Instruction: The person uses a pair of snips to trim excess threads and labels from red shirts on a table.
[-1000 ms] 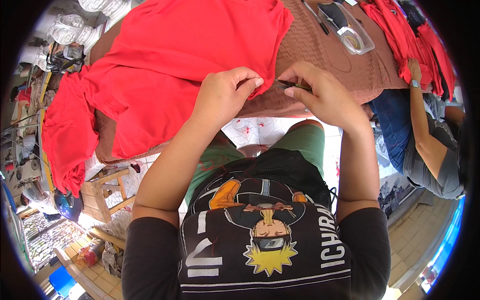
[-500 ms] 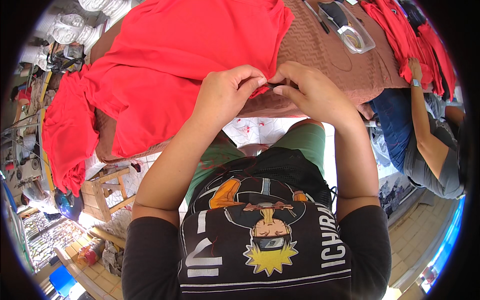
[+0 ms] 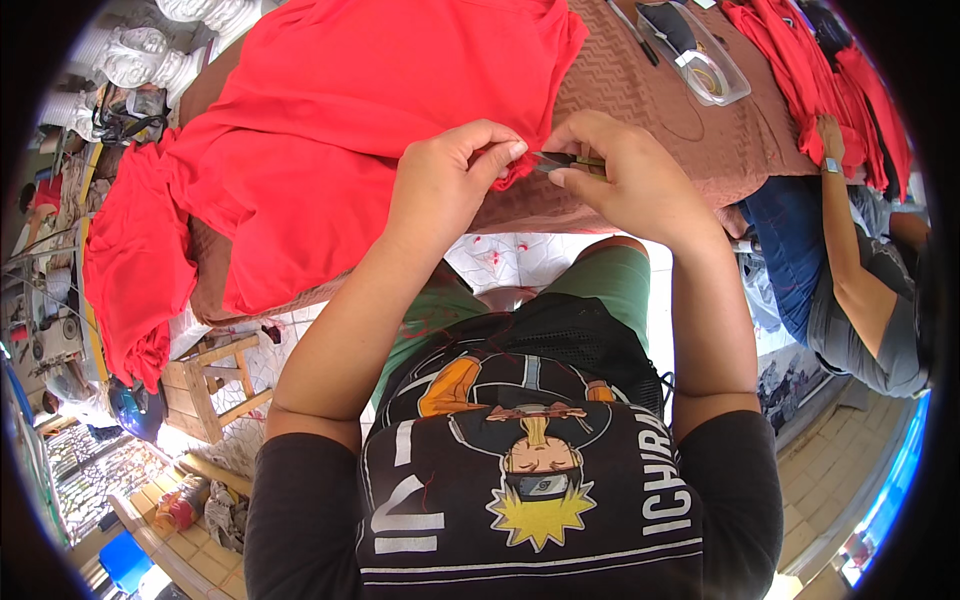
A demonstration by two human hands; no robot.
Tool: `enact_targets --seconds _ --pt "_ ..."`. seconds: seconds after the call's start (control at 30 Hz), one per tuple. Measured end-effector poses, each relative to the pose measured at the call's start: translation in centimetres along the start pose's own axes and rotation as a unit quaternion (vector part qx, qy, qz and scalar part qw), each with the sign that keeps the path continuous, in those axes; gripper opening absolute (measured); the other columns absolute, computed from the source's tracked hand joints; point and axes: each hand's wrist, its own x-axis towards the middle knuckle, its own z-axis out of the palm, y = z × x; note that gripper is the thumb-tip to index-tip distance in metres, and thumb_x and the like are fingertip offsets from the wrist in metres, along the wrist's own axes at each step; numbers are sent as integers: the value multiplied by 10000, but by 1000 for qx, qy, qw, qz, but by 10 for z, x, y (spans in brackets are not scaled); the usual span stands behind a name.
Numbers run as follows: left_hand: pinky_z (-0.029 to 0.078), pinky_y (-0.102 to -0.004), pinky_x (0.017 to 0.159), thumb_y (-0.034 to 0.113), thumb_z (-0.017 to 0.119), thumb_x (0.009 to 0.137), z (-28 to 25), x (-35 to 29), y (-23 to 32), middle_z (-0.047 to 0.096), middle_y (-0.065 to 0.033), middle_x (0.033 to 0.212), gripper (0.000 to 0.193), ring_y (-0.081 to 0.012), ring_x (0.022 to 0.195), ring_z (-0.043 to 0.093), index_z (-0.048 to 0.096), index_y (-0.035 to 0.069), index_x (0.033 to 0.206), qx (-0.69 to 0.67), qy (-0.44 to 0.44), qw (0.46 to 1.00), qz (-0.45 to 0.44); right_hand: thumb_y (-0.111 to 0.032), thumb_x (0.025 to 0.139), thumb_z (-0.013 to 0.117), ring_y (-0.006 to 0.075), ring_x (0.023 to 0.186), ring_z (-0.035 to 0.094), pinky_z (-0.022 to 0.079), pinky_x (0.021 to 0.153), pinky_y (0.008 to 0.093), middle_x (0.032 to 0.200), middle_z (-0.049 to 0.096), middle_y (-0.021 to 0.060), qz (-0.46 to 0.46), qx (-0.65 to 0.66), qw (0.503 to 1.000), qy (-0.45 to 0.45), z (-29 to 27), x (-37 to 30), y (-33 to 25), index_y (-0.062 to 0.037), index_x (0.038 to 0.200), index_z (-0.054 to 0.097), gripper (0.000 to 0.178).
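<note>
A large red garment (image 3: 340,110) is spread in loose folds over the near side of the table, one end hanging off at the left. My left hand (image 3: 450,180) is closed, thumb and forefinger pinching the edge of the red cloth. Close to those fingertips, my right hand (image 3: 630,180) grips a small pair of thread snips (image 3: 572,162), dark-handled, with its blades pointing left at the cloth edge. The blade tips are parted. Most of the snips' grip is hidden in my right palm.
A brown patterned cloth (image 3: 690,140) covers the table. At the back right lie a clear plastic box (image 3: 722,80) with small items and a black pen (image 3: 648,52). Beyond it, a co-worker's hand (image 3: 830,138) rests on more red cloth. A wooden stool (image 3: 195,400) stands lower left.
My right hand has shifted slightly so that the snips show more, their blades now parted beside the cloth edge. My left hand keeps its pinch almost in place.
</note>
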Motion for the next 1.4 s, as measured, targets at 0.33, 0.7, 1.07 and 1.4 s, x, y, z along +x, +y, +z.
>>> enact_targets --seconds 0.33,0.7,1.07,1.4 --pt "530 -306 633 179 627 925 4 2 -2 711 -134 822 162 -200 693 699 644 20 953 -5 35 999 21 -182 745 766 315 786 640 503 697 393 870 646 110 -16 -10 995 102 32 8 9 -39 956 677 270" --pt "538 -243 736 110 625 926 4 1 7 720 -76 869 130 -111 798 682 673 4 984 36 -12 999 -23 -98 807 672 377 805 623 487 691 454 854 639 160 -17 -32 994 101 38 5 12 -31 906 628 127" --pt "534 -258 740 89 701 842 7 -6 9 728 -73 879 119 -108 789 679 718 41 949 135 1 985 105 -141 868 642 397 861 629 493 718 456 932 657 194 0 7 996 89 32 3 8 -16 951 599 156" --pt "509 -232 716 106 639 913 -7 1 0 704 -30 859 126 -69 784 630 677 0 969 42 -47 997 -33 -166 798 709 348 843 635 494 745 425 928 658 172 -13 -25 997 69 -4 -6 -1 -10 1017 616 284"
